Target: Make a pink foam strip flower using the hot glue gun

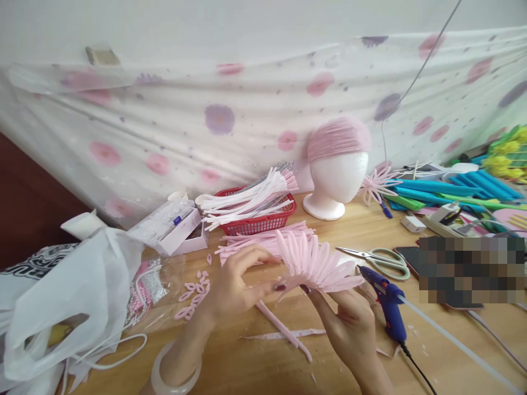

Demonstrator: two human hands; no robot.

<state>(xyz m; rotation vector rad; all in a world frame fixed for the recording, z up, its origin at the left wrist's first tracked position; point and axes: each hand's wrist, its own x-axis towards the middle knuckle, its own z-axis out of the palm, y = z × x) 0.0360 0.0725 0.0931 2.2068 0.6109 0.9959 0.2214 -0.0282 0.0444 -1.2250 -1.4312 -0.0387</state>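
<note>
Between my two hands is a fan-shaped pink pipe-cleaner piece [313,260], made of several long loops spread upward. My left hand [247,277] pinches its left lower edge between thumb and fingers. From below, my right hand [349,323] grips the base, its thumb against the near side and its other fingers partly hidden behind. Under the hands, pink pipe-cleaner stems [282,329] lie across a tape measure [284,333]. Small pink loops [195,296] are scattered left of my left hand. A blue glue gun [387,307] rests just right of my right hand.
Behind the hands, a red basket [259,222] holds white pipe cleaners, with pink ones [263,241] in front. A white foam head [337,170] wears a pink cap. Scissors [381,260] and a phone [453,274] lie right; a plastic bag [78,296] sits left.
</note>
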